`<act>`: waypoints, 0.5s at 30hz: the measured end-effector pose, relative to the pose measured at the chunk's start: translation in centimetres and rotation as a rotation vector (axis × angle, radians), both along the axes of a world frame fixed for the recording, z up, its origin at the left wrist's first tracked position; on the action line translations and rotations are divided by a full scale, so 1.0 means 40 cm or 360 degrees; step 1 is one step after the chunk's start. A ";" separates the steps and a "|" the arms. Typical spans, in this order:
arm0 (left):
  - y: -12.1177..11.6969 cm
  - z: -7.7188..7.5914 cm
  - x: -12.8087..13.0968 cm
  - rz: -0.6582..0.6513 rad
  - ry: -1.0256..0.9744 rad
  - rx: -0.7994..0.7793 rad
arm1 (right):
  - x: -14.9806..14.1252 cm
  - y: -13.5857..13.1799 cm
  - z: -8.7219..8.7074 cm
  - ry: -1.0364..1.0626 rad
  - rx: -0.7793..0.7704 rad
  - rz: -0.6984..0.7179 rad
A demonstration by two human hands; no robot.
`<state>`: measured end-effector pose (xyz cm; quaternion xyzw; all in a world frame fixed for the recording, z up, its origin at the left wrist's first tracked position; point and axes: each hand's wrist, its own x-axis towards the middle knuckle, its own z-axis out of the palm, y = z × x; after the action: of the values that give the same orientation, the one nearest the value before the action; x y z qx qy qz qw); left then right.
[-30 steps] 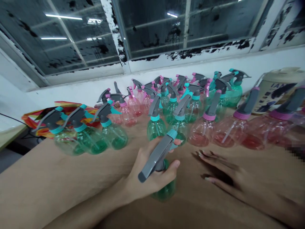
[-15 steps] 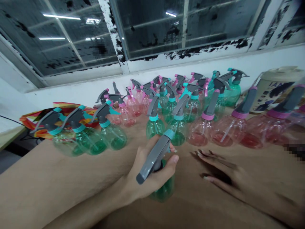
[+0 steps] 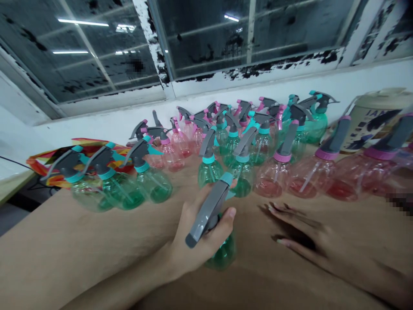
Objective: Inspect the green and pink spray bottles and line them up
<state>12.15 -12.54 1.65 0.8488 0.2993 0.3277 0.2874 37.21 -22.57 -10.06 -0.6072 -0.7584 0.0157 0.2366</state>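
Note:
My left hand [image 3: 196, 234] is wrapped round the neck of a green spray bottle [image 3: 222, 254] with a grey and teal trigger head [image 3: 209, 211], which stands on the brown table [image 3: 80, 241]. The nozzle points toward me. My right hand [image 3: 303, 232] lies flat on the table just right of that bottle, fingers stretched out and apart, holding nothing. Behind both hands stand several more spray bottles, green ones [image 3: 151, 181] with teal collars and pink ones [image 3: 274, 176] with pink collars.
A cream jug [image 3: 371, 120] with dark lettering stands at the back right. A red and yellow cloth bag [image 3: 48, 159] lies at the table's left edge. A white wall and a window with peeling paint run behind the bottles.
My left hand has tilted the green bottle slightly and its thumb has shifted on the trigger head. My right hand has stayed flat on the table.

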 end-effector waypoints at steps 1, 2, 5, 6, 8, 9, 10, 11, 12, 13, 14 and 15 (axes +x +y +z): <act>0.000 -0.001 0.001 0.0005 -0.0017 0.0000 | 0.001 -0.001 -0.002 0.0007 0.0000 -0.0010; -0.001 -0.001 0.001 0.0002 -0.0029 -0.0013 | 0.002 -0.001 -0.003 0.0011 -0.0004 -0.0016; -0.001 0.000 0.002 -0.0032 -0.0043 -0.0105 | 0.003 -0.001 -0.006 0.0012 -0.0035 -0.0008; -0.002 0.000 0.002 -0.0044 -0.0045 -0.0135 | 0.003 -0.001 -0.005 0.0015 -0.0054 -0.0004; -0.003 0.000 0.002 -0.0053 -0.0065 -0.0171 | 0.001 -0.001 -0.002 0.0037 -0.0080 -0.0006; -0.003 0.000 0.002 -0.0051 -0.0077 -0.0192 | 0.000 -0.001 0.000 0.0049 -0.0088 -0.0014; -0.004 0.000 0.002 -0.0051 -0.0088 -0.0214 | -0.002 -0.001 0.003 0.0057 -0.0094 -0.0022; -0.004 0.000 0.003 -0.0054 -0.0098 -0.0236 | -0.003 -0.001 0.006 0.0059 -0.0092 -0.0025; -0.004 0.000 0.003 -0.0058 -0.0106 -0.0254 | -0.005 -0.001 0.010 0.0054 -0.0085 -0.0022; -0.004 0.001 0.004 -0.0069 -0.0115 -0.0264 | -0.006 -0.001 0.012 0.0043 -0.0078 -0.0017; -0.003 0.001 0.004 -0.0083 -0.0122 -0.0261 | -0.006 -0.001 0.014 0.0032 -0.0067 -0.0012; -0.003 0.001 0.004 -0.0094 -0.0125 -0.0246 | -0.006 -0.001 0.015 0.0020 -0.0060 -0.0009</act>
<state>12.32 -12.65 1.69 0.8190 0.2871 0.3280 0.3731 36.96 -22.61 -9.45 -0.6137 -0.7546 0.0332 0.2299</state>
